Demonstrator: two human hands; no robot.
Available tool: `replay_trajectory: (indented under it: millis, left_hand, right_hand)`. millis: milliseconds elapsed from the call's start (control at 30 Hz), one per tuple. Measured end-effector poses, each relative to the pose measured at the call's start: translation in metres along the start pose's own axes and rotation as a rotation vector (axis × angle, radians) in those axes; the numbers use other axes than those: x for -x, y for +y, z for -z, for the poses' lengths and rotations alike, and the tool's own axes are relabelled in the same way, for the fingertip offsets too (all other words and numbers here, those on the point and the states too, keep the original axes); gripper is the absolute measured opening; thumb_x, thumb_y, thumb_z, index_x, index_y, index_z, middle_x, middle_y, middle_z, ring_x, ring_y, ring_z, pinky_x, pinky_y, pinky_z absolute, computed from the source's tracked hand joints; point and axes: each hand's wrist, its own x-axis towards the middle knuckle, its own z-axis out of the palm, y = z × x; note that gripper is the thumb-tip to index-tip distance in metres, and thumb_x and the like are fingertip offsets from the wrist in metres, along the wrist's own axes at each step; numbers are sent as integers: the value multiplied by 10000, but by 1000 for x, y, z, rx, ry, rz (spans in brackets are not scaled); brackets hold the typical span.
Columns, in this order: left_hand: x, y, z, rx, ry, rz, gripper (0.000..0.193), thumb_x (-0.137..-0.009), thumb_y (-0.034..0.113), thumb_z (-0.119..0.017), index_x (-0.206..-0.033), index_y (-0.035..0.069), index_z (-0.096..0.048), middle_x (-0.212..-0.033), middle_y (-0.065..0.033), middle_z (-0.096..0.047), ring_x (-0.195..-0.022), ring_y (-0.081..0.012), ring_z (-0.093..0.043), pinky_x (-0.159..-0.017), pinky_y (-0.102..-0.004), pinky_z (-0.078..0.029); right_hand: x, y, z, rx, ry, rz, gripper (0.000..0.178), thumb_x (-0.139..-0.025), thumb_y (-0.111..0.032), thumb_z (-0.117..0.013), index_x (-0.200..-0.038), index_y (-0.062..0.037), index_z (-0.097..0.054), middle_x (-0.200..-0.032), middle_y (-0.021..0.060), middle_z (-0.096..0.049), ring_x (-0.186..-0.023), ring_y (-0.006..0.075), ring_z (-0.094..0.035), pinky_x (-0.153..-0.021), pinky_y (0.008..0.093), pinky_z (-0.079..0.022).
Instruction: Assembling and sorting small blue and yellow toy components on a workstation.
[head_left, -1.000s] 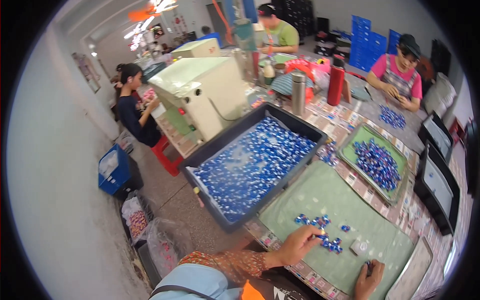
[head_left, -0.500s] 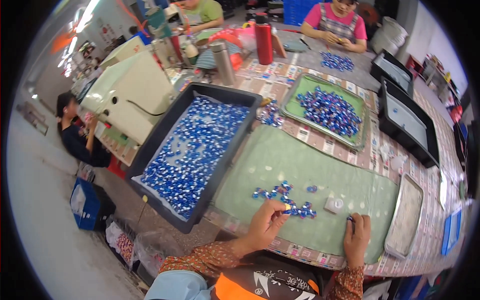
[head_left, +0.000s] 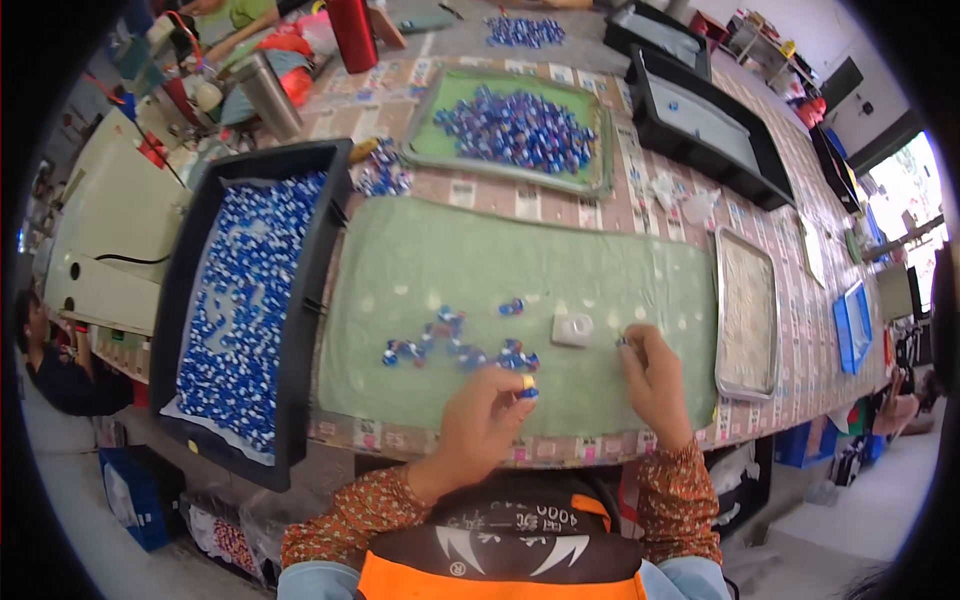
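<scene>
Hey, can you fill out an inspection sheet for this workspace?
Surface: green mat on a patterned table cover.
Job's things: loose blue pieces and a white block on the mat; dark bin and green-lined tray holding many more.
Clutter: crumpled plastic, metal flask, red flask.
Hands: left hand pinches a blue piece; right hand pinches a small dark piece.
Cables: black cable on the cream machine.
Surroundings: person at far left; blue crate on the floor.
</scene>
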Motion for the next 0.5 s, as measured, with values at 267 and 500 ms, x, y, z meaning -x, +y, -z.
replay_trajectory:
  millis: [267, 500]
  left_hand:
    - [-7, -17, -5, 115, 7, 63, 164, -987, 49, -617, -1131, 11, -550, -979, -25, -591, -808, -54, -506, -732, -217, -449]
    - [-5, -23, -7, 187, 10, 104, 181, -992, 33, -606, -1159, 7, -541, -1026, -25, -602, -877, -50, -533, -793, -213, -456]
  right_hand:
    - [-10, -18, -1, -561, -108, -268, 227, -986, -25, -566, -1210, 0, -537, -897, 61, -636, -716, 76, -585, -609, 223, -499]
    - [-22, -30, -5, 65, -34, 176, 214, -938, 5, -596, -1148, -19, -567, -876, 126, -612, -705, 255, -610, -624, 361, -506]
